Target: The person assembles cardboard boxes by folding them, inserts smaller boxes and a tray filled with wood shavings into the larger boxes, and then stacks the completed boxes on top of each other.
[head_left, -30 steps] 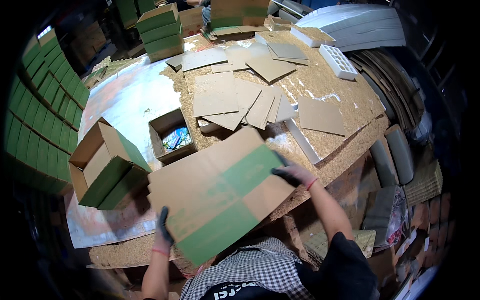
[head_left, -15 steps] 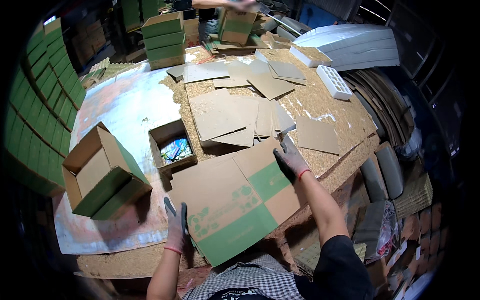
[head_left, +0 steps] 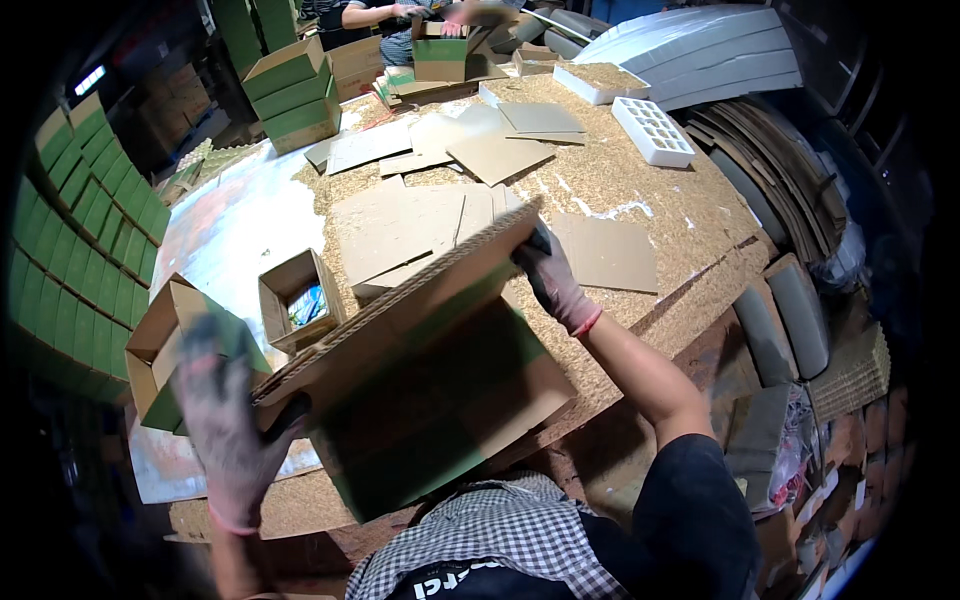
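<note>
A flattened brown and green cardboard box (head_left: 420,300) is tilted up in front of me, its long cut edge raised. My right hand (head_left: 555,280), in a grey glove with dark fingertips, grips its upper right corner. Beneath it lies more flat brown and green cardboard (head_left: 440,410), in shadow. My left hand (head_left: 228,420), gloved and partly smeared by motion, is at the raised piece's left end with fingers up and thumb apart. Close behind this hand stands an open carton (head_left: 165,345). A small open box (head_left: 300,300) with colourful packets inside sits beyond the raised cardboard.
Loose cardboard sheets (head_left: 400,225) lie across the table (head_left: 700,215). White compartment trays (head_left: 652,130) stand far right. Stacked green-brown cartons (head_left: 295,95) stand far left, with a wall of cartons (head_left: 85,240) beside the table. A co-worker's hands (head_left: 450,25) handle a box at the far side.
The flattened box has gone from lying flat to tilted up, with my right hand on its corner. My left hand has moved left and up. The view has shifted slightly.
</note>
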Demonstrator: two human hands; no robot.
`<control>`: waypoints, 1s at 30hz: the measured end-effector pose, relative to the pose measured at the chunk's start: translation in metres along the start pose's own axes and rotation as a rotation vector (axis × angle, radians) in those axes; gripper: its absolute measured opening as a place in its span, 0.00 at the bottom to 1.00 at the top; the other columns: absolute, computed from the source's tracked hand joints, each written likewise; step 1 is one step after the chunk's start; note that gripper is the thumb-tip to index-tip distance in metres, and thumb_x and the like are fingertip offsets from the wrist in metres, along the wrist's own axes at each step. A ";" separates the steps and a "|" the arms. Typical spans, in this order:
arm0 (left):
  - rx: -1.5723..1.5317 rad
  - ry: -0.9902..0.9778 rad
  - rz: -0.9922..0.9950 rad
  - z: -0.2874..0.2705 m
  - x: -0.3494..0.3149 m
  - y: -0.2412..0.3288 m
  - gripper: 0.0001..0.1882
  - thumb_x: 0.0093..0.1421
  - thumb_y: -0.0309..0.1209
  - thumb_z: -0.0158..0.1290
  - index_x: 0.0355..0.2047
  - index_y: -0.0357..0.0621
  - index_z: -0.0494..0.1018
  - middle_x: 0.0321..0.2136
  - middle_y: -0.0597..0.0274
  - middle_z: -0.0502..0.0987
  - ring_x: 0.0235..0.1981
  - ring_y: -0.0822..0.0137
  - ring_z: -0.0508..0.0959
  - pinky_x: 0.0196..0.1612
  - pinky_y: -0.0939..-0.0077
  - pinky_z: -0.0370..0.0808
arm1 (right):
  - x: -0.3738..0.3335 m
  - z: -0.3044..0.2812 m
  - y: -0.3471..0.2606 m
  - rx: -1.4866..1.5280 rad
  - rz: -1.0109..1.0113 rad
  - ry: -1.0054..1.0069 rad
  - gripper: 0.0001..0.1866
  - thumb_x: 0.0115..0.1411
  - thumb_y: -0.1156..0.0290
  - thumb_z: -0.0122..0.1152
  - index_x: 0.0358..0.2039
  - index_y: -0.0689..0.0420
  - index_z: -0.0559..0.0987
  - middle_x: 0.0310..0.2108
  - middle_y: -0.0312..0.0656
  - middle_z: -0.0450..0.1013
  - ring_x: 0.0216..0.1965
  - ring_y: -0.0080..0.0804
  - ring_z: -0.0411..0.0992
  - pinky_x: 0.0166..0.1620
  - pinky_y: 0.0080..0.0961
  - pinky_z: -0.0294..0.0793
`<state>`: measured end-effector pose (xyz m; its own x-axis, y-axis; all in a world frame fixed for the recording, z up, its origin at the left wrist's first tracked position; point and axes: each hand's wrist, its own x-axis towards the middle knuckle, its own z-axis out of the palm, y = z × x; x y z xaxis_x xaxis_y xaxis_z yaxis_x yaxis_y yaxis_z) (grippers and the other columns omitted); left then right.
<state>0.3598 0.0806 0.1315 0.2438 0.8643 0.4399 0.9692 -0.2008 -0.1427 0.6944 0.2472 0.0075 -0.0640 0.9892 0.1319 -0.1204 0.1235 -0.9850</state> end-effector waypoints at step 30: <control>-1.230 -0.729 0.727 0.071 0.064 0.096 0.33 0.62 0.47 0.37 0.62 0.44 0.47 0.62 0.49 0.47 0.64 0.44 0.43 0.64 0.49 0.35 | 0.057 0.084 -0.034 -1.518 -0.878 -0.124 0.38 0.55 0.39 0.42 0.59 0.52 0.58 0.57 0.52 0.56 0.58 0.51 0.54 0.53 0.56 0.56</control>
<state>0.4660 0.1495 0.0834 0.9248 0.3770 0.0518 0.1867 -0.5681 0.8015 0.6118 0.2929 0.0575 -0.5696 0.5933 0.5688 0.7849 0.5979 0.1623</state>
